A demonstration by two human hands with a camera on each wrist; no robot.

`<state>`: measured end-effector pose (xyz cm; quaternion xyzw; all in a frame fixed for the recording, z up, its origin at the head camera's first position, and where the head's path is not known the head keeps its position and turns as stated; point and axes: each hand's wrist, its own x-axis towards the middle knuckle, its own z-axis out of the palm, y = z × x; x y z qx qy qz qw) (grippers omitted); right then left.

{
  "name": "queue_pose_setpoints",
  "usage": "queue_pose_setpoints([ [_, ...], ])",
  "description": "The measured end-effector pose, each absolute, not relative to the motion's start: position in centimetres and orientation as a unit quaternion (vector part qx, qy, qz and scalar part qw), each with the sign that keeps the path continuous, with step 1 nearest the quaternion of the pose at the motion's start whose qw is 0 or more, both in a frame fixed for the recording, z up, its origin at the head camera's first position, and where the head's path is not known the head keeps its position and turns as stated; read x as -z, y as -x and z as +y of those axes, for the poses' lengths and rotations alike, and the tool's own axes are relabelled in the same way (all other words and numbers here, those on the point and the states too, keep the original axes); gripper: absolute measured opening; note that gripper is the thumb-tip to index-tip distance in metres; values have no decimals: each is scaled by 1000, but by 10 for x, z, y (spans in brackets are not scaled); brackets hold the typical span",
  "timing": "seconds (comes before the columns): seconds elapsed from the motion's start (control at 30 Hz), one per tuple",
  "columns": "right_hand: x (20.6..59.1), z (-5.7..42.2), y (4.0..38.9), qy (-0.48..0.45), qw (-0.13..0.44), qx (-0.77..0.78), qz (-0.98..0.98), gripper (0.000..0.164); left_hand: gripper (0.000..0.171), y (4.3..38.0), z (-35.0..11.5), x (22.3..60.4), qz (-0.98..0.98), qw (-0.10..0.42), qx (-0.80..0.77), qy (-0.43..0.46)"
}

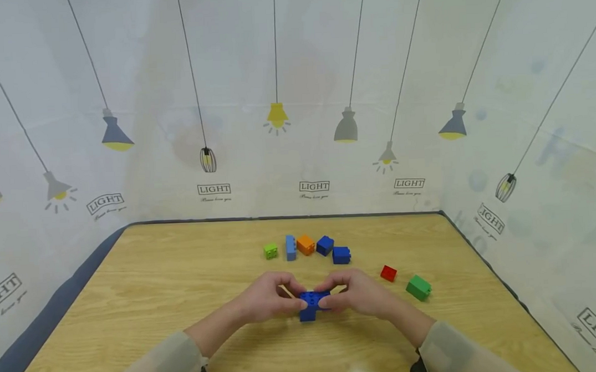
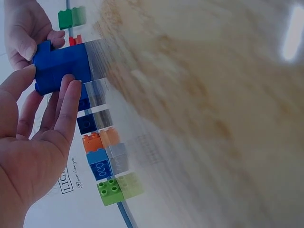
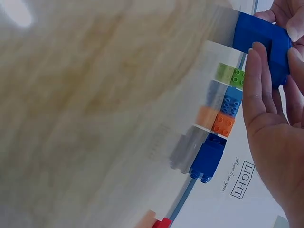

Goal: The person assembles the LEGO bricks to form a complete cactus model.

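Observation:
Blue toy building bricks (image 1: pixel 308 314), joined into a stepped shape, stand at the front middle of the table between both hands. My left hand (image 1: pixel 270 298) pinches their left side between thumb and fingers. From the right, my right hand (image 1: pixel 357 293) grips the upper part the same way. Studs show on top in the head view. In the left wrist view the blue bricks (image 2: pixel 61 66) have a lower block reaching the table and a part jutting out toward the right hand. The right wrist view shows the right fingers (image 3: pixel 256 80) along the bricks' side.
Behind the hands stand a lime green brick (image 1: pixel 270 251), a light blue brick (image 1: pixel 291 248), an orange brick (image 1: pixel 305 245) and two blue bricks (image 1: pixel 325 245). Right of them lie a red brick (image 1: pixel 389 273) and a green brick (image 1: pixel 419 288). A printed cloth wall (image 1: pixel 248 199) encloses the table.

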<state>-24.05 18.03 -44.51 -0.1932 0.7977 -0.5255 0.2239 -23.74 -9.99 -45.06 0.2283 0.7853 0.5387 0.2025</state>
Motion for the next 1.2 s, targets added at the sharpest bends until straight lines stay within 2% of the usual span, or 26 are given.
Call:
queue_pose_setpoints([
  [0.37, 448, 176, 236, 169, 203, 545, 796, 28, 21, 238, -100, 448, 790, 200, -533, -227],
  [1.2, 450, 176, 236, 160, 210, 548, 793, 30, 26, 239, -104, 455, 768, 222, -550, -243],
])
